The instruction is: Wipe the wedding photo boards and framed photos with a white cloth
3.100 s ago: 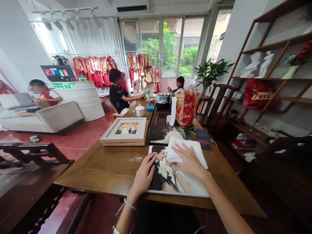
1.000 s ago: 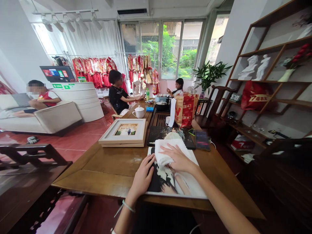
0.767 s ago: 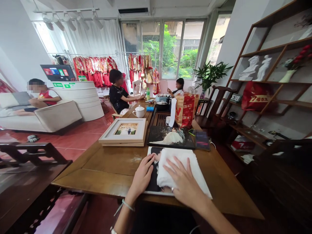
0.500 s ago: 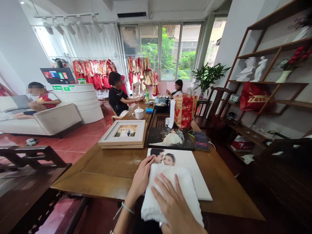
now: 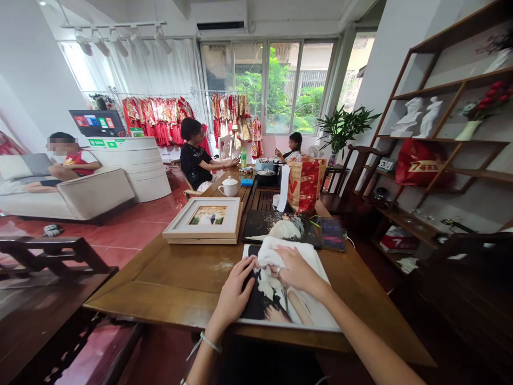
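Observation:
A large wedding photo print [image 5: 276, 302] lies flat on the wooden table [image 5: 180, 278] in front of me. My left hand [image 5: 234, 291] rests on the print's left edge, fingers stretched flat and holding nothing. My right hand [image 5: 298, 272] presses a white cloth [image 5: 280, 251] against the upper part of the print, fingers laid over the bunched cloth. A ring shows on that hand.
Behind the print lie a dark photo panel [image 5: 280, 229], a white framed picture [image 5: 206, 218] and a phone [image 5: 332, 234]. Farther along stand a teapot [image 5: 230, 186] and a red bag [image 5: 305, 184]. Two people sit at the far end; another lies on a sofa [image 5: 76, 195].
My right hand swept the cloth down to the print's near edge, then back up to its top. My left hand stayed on the left edge.

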A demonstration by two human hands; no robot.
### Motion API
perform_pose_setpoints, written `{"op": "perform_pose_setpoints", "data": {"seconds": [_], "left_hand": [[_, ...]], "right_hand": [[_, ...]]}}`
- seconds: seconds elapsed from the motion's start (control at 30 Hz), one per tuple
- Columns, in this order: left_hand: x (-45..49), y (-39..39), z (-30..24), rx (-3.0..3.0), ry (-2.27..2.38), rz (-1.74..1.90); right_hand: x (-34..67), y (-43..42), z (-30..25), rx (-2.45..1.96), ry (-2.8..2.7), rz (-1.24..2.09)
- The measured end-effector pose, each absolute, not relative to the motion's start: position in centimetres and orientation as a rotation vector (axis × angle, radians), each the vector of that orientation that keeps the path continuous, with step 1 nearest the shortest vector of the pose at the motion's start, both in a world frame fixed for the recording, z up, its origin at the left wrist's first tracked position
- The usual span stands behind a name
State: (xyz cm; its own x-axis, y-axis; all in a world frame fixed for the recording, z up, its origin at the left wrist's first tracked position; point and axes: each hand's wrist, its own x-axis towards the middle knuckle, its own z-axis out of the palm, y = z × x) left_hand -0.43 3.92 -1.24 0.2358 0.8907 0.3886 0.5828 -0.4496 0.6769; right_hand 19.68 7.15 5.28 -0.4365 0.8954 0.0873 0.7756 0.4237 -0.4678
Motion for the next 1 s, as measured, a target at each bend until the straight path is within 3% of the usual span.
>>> {"op": "perform_pose_setpoints", "data": {"seconds": [0.5,1.0], "left_hand": [[-0.4,4.0,-1.5,2.165,1.450,1.032],[-0.3,3.7,-1.0,2.102,1.369,1.035]], "right_hand": [[16.9,11.1,5.6,-1.021,-2.608,0.519],[24.8,10.0,4.7,-1.380,-2.429,0.372]]}}
